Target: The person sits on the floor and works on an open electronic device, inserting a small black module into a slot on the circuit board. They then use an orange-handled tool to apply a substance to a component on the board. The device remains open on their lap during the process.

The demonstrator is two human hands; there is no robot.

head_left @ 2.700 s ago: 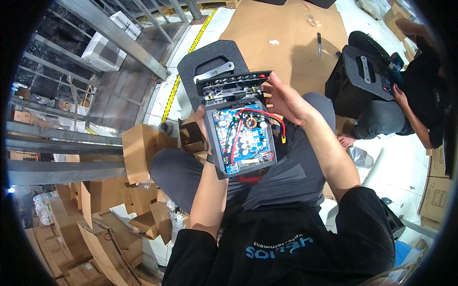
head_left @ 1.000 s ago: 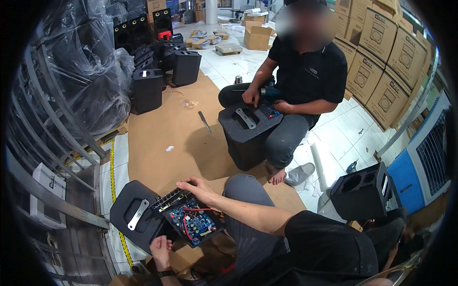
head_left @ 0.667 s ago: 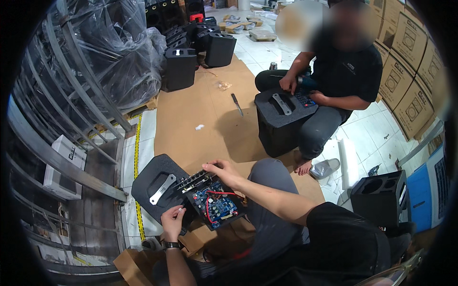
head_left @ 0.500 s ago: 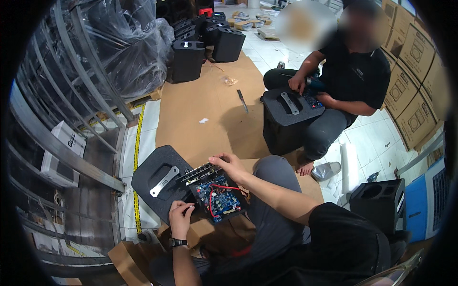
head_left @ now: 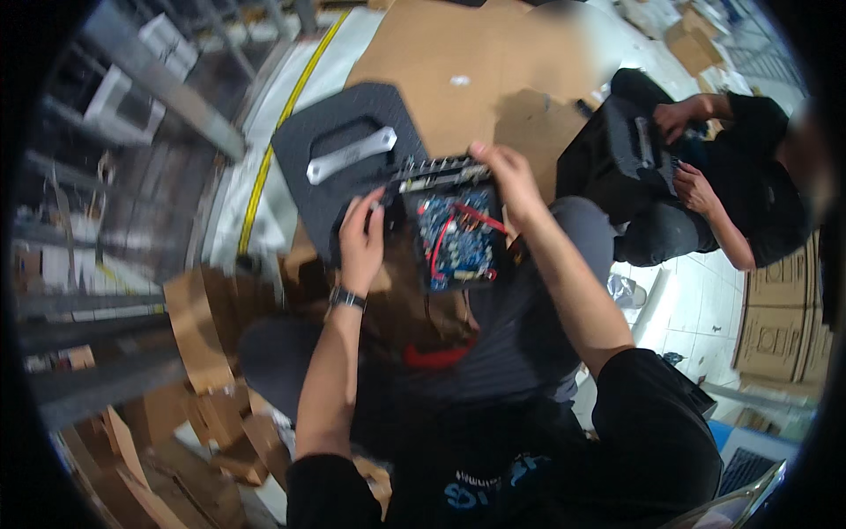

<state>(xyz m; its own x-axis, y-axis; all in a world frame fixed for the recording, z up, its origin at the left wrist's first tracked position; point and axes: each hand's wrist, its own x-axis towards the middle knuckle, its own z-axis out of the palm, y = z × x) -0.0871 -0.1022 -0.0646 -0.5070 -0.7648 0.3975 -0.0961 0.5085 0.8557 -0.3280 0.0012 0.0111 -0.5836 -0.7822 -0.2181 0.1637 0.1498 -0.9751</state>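
Note:
A black speaker cabinet (head_left: 295,141) with a silver handle (head_left: 352,157) lies tilted in front of my lap. Against its near right side is an amplifier module, its blue circuit board (head_left: 467,242) facing up with red wires looped over it. My right hand (head_left: 515,181) grips the right end of the module's upright panel (head_left: 436,172), thumb on top. Beside the cabinet's near edge, left of the board, my left hand (head_left: 359,242) has its fingertips drawn together. Whatever may be between them is too small to make out.
At the right a co-worker's hands (head_left: 692,181) rest on another black speaker cabinet (head_left: 599,159). Cardboard sheeting (head_left: 441,53) covers the floor ahead. Metal rails (head_left: 167,88) and yellow tape (head_left: 286,115) run along the left. Opened cartons (head_left: 198,326) stand at lower left.
The view has tipped downward and turned, so the cabinet and module sit higher in it. Both hands keep nearly the same places on the work.

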